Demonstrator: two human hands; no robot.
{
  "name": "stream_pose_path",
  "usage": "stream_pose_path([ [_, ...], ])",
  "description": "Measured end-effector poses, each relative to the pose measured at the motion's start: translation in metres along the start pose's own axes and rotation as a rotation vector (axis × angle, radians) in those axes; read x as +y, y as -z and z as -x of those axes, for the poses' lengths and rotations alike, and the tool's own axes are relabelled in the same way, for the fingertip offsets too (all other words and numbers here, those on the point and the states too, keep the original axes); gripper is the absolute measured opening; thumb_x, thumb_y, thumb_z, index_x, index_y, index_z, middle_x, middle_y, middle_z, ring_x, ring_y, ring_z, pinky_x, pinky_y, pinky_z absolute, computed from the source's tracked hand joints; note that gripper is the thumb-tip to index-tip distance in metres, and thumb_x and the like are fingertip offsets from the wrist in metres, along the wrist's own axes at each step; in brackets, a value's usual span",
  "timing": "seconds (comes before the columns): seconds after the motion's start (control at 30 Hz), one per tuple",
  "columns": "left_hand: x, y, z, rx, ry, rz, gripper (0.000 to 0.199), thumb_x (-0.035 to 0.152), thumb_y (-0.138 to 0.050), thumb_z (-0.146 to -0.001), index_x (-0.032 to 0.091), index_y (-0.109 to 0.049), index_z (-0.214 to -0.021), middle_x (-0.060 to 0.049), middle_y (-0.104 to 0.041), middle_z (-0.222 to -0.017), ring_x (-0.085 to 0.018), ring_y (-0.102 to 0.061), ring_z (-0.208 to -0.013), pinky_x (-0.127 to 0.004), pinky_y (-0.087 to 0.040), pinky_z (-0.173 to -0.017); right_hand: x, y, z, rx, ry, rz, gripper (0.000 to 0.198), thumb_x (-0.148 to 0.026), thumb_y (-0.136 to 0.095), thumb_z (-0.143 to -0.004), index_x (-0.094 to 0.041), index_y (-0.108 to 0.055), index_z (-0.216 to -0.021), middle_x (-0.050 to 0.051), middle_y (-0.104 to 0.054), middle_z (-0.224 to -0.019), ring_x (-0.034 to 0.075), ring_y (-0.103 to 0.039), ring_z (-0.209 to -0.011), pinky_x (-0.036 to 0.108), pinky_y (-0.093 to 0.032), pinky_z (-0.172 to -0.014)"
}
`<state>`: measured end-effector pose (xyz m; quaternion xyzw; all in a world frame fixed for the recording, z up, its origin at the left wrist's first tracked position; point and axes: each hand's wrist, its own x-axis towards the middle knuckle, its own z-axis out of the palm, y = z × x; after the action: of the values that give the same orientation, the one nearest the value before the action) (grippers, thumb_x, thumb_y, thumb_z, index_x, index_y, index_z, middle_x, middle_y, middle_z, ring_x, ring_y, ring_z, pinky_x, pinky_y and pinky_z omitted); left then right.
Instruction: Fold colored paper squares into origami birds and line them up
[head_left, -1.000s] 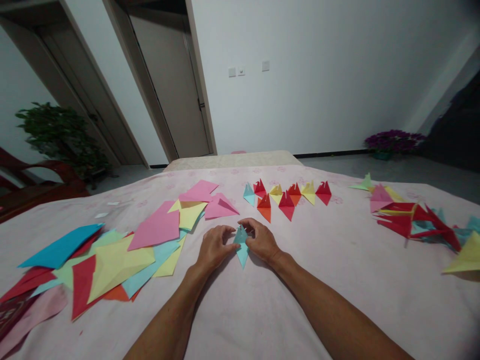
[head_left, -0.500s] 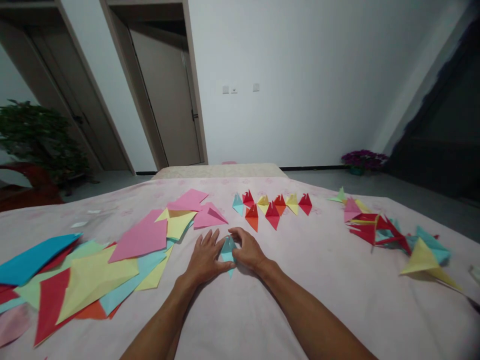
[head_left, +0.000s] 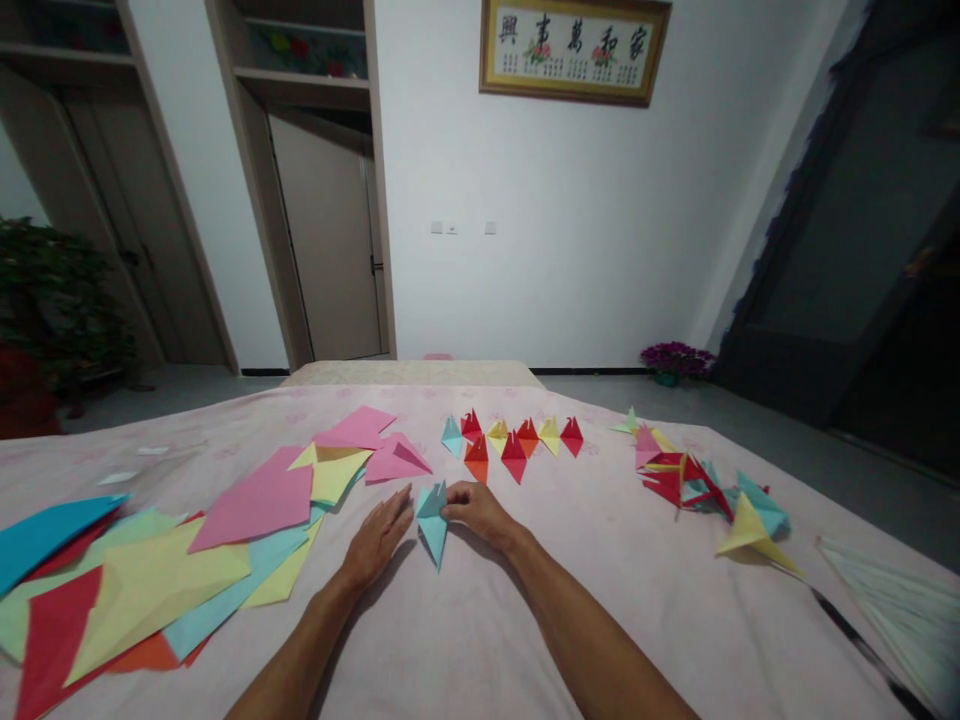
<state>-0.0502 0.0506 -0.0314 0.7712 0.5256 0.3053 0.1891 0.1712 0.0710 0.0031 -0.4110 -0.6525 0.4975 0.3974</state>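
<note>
Five large characters, 興事萬和家 from left to right, were legible on the framed panel (head_left: 574,50); its lesser script was too small to read. The right hand (head_left: 478,515) pinched the light-blue folded paper (head_left: 433,525) by its upper right side; the left hand (head_left: 376,540) was open just beside it, holding nothing. Eight small folded birds (head_left: 514,458) stood beyond, near the far edge of the pink tablecloth (head_left: 697,620). Loose sheets (head_left: 259,500) bordered the left hand; cloth stretched rightward to a folded-paper pile (head_left: 675,482).
</note>
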Motion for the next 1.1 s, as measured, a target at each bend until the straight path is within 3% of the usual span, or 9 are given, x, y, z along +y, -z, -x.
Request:
stream_pose_path([
  [0.17, 0.002, -0.001, 0.011, 0.008, 0.033, -0.121, 0.058, 0.045, -0.042, -0.094, 0.019, -0.042, -0.145, -0.01, -0.047, -0.148, -0.025, -0.038, -0.14, -0.045, -0.028, -0.117, -0.021, 0.04, -0.001, 0.019, -0.024, 0.026, 0.016, -0.027, -0.068, -0.067, -0.015, -0.07, -0.078, -0.001, -0.064, -0.067, 0.009, -0.051, -0.059, 0.022, -0.039, -0.058],
  [0.37, 0.0, -0.008, 0.014, 0.013, -0.01, -0.241, 0.054, 0.048, -0.047, -0.092, 0.023, -0.049, -0.14, -0.006, -0.044, -0.15, -0.025, -0.036, -0.141, -0.044, -0.026, -0.118, -0.045, 0.144, 0.012, 0.194, -0.024, 0.126, 0.025, -0.033, -0.068, -0.064, -0.014, -0.069, -0.08, 0.0, -0.064, -0.071, 0.01, -0.049, -0.062, 0.022, -0.034, -0.058],
  [0.53, 0.002, -0.008, 0.014, 0.027, -0.038, -0.27, 0.053, 0.048, -0.049, -0.091, 0.023, -0.053, -0.137, -0.007, -0.047, -0.148, -0.026, -0.039, -0.14, -0.044, -0.028, -0.117, -0.031, 0.208, 0.022, 0.374, -0.068, 0.2, 0.024, -0.03, -0.066, -0.059, -0.014, -0.068, -0.076, 0.001, -0.065, -0.068, 0.012, -0.049, -0.061, 0.025, -0.035, -0.06],
  [0.83, -0.001, -0.009, 0.013, 0.062, -0.051, -0.254, 0.049, 0.046, -0.052, -0.09, 0.025, -0.056, -0.134, -0.005, -0.051, -0.146, -0.026, -0.043, -0.136, -0.045, -0.032, -0.115, 0.021, 0.228, 0.007, 0.473, -0.128, 0.31, 0.016, -0.017, -0.061, -0.054, -0.014, -0.068, -0.068, 0.003, -0.066, -0.065, 0.016, -0.056, -0.062, 0.026, -0.04, -0.059],
  [1.1, -0.001, -0.008, 0.011, 0.056, -0.045, -0.275, 0.049, 0.045, -0.05, -0.091, 0.024, -0.057, -0.135, -0.005, -0.051, -0.145, -0.025, -0.045, -0.135, -0.044, -0.033, -0.113, 0.036, 0.228, 0.005, 0.511, -0.173, 0.442, 0.012, -0.013, -0.06, -0.053, -0.014, -0.067, -0.062, 0.001, -0.062, -0.056, 0.015, -0.053, -0.056, 0.025, -0.037, -0.054],
])
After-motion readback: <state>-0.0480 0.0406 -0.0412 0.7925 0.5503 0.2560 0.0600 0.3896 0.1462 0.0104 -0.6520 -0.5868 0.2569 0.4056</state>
